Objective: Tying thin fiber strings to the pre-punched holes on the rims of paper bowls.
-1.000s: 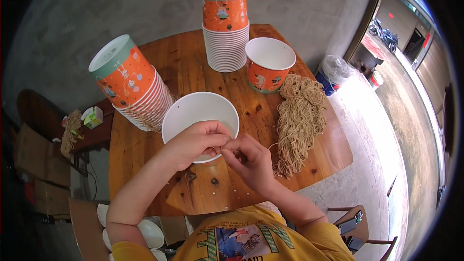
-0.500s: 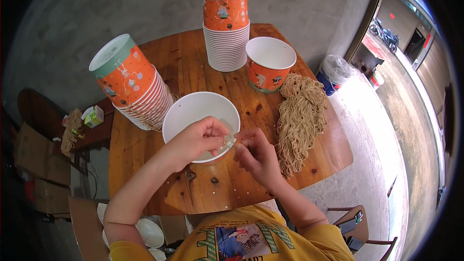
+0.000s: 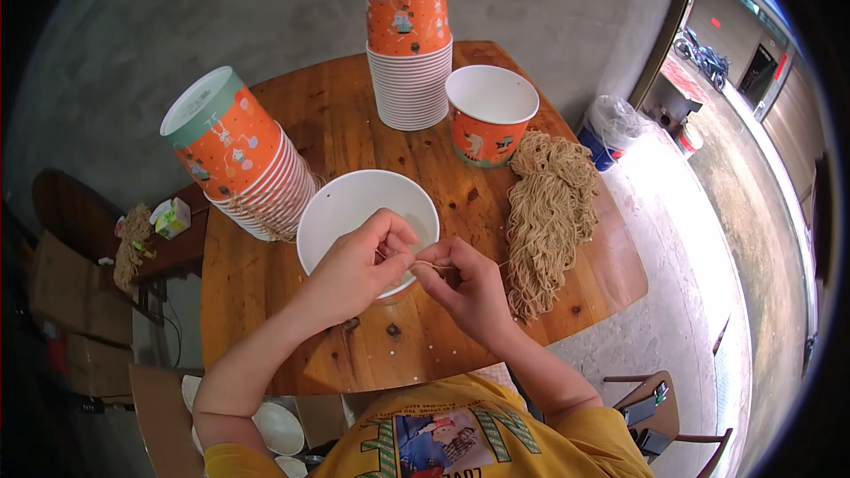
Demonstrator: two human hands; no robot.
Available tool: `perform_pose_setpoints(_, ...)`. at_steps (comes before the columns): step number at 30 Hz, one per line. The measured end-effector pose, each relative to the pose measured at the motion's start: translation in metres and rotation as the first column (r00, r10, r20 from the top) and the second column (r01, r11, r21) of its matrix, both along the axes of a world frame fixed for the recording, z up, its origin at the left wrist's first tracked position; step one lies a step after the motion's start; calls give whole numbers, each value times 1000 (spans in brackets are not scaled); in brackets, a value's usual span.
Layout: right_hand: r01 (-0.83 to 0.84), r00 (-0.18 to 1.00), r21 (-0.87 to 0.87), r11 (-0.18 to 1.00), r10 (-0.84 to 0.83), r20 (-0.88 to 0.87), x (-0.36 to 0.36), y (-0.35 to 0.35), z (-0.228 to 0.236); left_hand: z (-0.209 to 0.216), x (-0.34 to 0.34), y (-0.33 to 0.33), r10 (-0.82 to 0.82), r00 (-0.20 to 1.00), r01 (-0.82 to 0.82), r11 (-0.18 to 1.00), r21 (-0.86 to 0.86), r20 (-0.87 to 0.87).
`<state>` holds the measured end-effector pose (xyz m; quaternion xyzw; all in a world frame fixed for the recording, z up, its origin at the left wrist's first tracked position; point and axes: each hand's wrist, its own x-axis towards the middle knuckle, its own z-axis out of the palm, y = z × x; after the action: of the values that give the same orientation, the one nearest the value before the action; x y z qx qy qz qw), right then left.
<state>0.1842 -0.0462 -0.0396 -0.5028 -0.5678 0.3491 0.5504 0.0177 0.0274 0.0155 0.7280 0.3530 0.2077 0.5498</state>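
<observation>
A white-lined paper bucket stands at the near middle of the wooden table, with a small hole in its far wall. My left hand is over its near right rim, fingers closed in a pinch. Close against it, my right hand is pinched too, just outside the rim. A thin tan cord runs between the fingertips of both hands. Its ends are hidden by my fingers. To the right of my right hand lies a big bundle of tan cords.
A tilted stack of upturned orange paper buckets stands at left with cords hanging on it. Another upturned stack stands at the back, beside a single upright bucket. A wooden chair holds phones at lower right.
My right hand has moved left and its fingertips now meet those of my left hand. The cord is now stretched between both pinches. The bucket stays in place.
</observation>
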Motion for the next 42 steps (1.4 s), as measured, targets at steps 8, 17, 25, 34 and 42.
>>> perform_pose_setpoints(8, 81, 991, 86, 993, -90, 104, -1, 1, -3, -9, 1, -1, -19, 1000, 18, 997, 68, 17)
perform_pose_setpoints(17, 36, 999, 24, 999, -36, -10, -1, 0, -8, 1, 2, -7, -33, 998, 41, 986, 163, -50)
perform_pose_setpoints(25, -4, 997, 20, 1000, 2, 76, 3, 1, -6, -3, 11, -17, -52, 998, 52, 736, 675, -21)
perform_pose_setpoints(34, -48, 987, -36, 998, 42, -158, -1, 0, -4, -5, 6, -13, 13, 1000, 1, 826, 564, -19)
perform_pose_setpoints(42, -43, 985, -28, 999, 37, -171, -4, 4, -7, -4, 0, -9, -7, 998, 40, 866, 498, -68)
